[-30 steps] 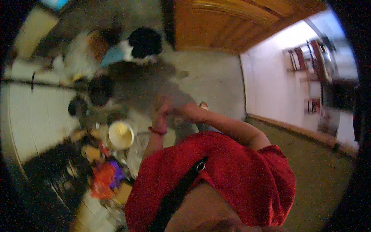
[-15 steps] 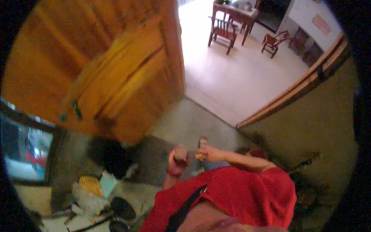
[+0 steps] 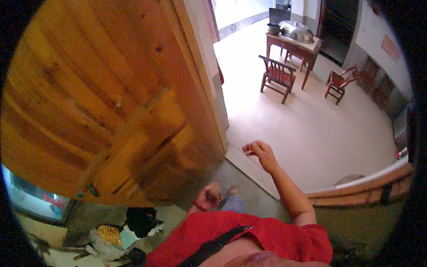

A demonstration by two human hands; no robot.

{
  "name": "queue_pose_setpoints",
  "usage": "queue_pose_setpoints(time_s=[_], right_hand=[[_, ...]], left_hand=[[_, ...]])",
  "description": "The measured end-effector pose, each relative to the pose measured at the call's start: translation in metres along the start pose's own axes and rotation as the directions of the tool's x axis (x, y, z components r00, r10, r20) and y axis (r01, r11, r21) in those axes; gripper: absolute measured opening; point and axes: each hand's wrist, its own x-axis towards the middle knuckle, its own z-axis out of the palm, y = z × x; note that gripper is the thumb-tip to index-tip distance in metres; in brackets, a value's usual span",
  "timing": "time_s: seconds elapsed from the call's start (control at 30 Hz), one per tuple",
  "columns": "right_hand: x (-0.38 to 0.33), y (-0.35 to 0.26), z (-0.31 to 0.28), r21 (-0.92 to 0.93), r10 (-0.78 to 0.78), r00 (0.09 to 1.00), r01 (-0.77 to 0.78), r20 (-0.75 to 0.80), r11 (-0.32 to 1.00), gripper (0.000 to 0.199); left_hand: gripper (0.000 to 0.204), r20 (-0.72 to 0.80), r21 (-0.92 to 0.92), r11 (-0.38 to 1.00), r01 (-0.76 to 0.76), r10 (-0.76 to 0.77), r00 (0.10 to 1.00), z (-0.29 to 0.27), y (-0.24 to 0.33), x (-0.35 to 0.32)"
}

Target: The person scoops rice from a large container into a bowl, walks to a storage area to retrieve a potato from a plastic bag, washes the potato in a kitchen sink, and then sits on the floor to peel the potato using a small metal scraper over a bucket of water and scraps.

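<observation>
My left hand (image 3: 205,196) is closed around a brown, roundish lump (image 3: 214,190), low in front of my red shirt. Its kind is too blurred to tell. Further forward and to the right, my right hand (image 3: 261,154) is raised at the end of a stretched forearm, over the door sill (image 3: 249,171). Its fingers are loosely bent and somewhat apart, and I see nothing in them. The wooden door (image 3: 147,120) stands to the left of both hands, touched by neither.
Beyond the doorway are two wooden chairs (image 3: 279,78) (image 3: 340,84) and a table (image 3: 289,46) with a silver dome cover (image 3: 297,32) and dark pot (image 3: 273,28). At lower left lie a black bag (image 3: 141,221), a yellow bumpy item (image 3: 109,235) and clutter. A wooden frame (image 3: 360,191) edges the right.
I have moved nearer the doorway, and more of the room shows. My right hand has gone from beside the left hand to forward and up. The left still holds the brown lump.
</observation>
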Motion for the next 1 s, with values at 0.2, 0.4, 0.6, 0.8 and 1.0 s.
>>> queue_pose_setpoints(time_s=[0.2,0.4,0.6,0.8,1.0], right_hand=[[0.167,-0.082,-0.031,0.025,-0.228,0.972,0.227,0.048,0.974,0.032],[0.303,-0.152,-0.021,-0.039,-0.472,0.849,0.494,0.236,0.869,0.028],[0.410,-0.205,-0.004,0.090,-0.666,0.668,0.680,0.332,0.727,0.016],[0.447,-0.201,0.003,0.205,-0.691,0.543,0.696,0.477,0.688,0.012],[0.485,-0.200,-0.088,0.245,-0.565,0.307,0.673,0.766,0.698,0.022]], left_hand=[[0.030,-0.068,0.111,0.994,-0.011,0.019,0.998,0.059,0.039,0.111],[0.032,0.068,0.104,0.991,0.089,-0.096,0.993,0.065,0.076,0.241],[0.040,-0.181,0.258,0.961,0.097,-0.051,0.982,0.179,0.115,0.331],[0.029,-0.068,0.184,0.981,0.066,-0.054,0.996,0.128,0.133,0.436],[0.024,-0.226,0.192,0.977,0.095,-0.050,0.973,0.177,0.175,0.550]])
